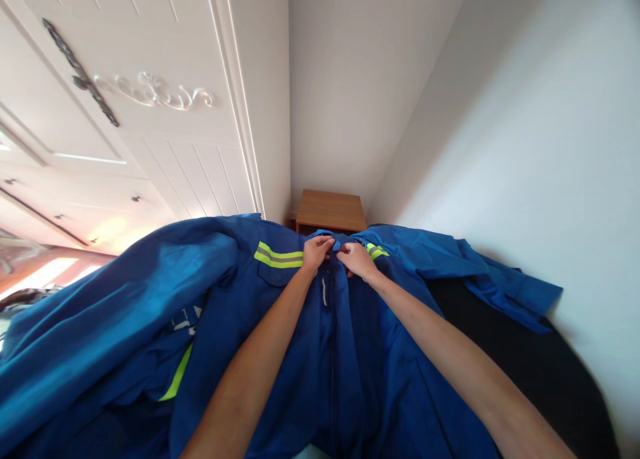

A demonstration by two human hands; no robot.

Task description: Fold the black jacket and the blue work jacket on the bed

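Note:
A blue work jacket with yellow-and-grey reflective strips lies spread out, collar away from me, sleeves out to both sides. Near its collar my left hand pinches the top of the front placket. Close beside it on the right, my right hand also grips the placket's top edge, fingers pressed together. A small bit of blue cloth shows between the two hands. Below them, a white zip pull hangs by the front opening. My fingertips partly hide what they hold.
Beneath the jacket a black surface shows at right. Behind the collar stands a small wooden cabinet against the walls. A white wardrobe with a dark handle rises on the left. More blue clothing with a yellow strip lies at lower left.

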